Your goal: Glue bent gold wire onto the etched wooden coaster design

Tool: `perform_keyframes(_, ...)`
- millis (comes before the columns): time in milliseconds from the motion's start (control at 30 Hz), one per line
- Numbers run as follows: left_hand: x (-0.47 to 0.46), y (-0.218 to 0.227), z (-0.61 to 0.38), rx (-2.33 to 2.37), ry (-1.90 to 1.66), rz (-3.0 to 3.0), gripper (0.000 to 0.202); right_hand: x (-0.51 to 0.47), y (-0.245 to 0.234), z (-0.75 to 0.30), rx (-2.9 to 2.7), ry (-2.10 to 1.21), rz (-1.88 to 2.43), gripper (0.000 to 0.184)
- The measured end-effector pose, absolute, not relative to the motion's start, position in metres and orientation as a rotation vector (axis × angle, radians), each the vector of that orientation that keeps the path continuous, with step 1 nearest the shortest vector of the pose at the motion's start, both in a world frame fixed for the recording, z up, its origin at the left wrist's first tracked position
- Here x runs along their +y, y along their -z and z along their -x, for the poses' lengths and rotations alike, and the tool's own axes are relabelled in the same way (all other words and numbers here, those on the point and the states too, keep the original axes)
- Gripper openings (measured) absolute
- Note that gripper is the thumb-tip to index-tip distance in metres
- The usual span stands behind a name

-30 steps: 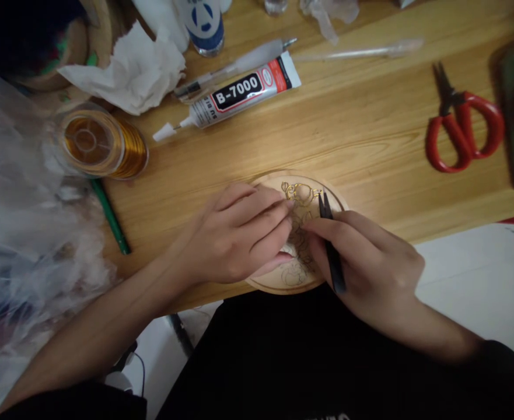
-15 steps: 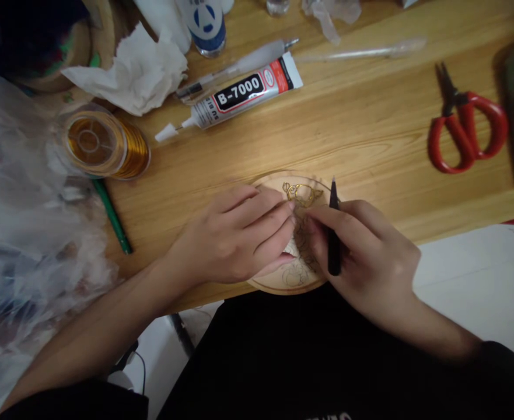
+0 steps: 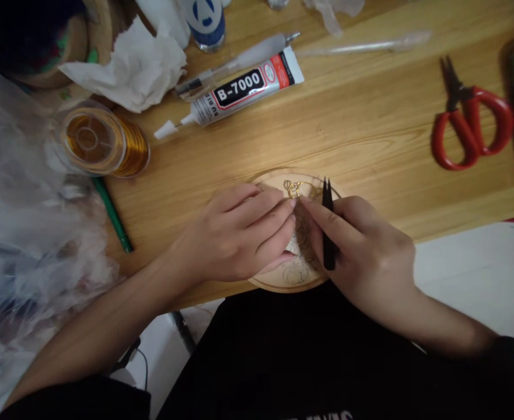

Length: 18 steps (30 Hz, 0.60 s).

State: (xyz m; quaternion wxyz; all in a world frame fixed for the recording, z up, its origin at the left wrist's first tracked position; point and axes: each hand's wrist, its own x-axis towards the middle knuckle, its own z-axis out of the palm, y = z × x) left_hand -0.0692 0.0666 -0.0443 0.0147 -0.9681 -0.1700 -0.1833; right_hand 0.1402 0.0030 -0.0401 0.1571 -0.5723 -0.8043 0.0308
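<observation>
A round wooden disc [image 3: 278,284] with a pencil-like line drawing lies at the table's front edge. Shaped gold wire [image 3: 292,188] sits on its upper part. My left hand [image 3: 243,233] rests over the disc's left side, fingers curled and pressed together, the fingertips at the lower end of the wire. My right hand [image 3: 366,245] is closed around black tweezers [image 3: 328,233], which point up and away with their tips slightly apart. Its index fingertip meets the left fingertips at the wire. The hands cover much of the drawing.
A B-7000 glue tube [image 3: 243,87] and a pen [image 3: 257,53] lie beyond the disc. Red-handled pliers [image 3: 462,128] are at right. A spool of gold wire [image 3: 108,143], a green pen [image 3: 112,214], crumpled tissue [image 3: 136,67] and plastic bags [image 3: 29,233] occupy the left.
My right hand has shifted slightly left, bringing its index finger to the wire beside the left fingertips. The tweezers have turned, so both tips show. My left hand stays in place.
</observation>
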Motion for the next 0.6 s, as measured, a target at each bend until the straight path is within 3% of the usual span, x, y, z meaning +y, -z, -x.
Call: perform_keyframes(600,0.0696,0.0508,0.0741,-0.662,0.709,2.982,0.029,0.0049,0.04,-0.1389,-2.402,0.101,1.56,0.026)
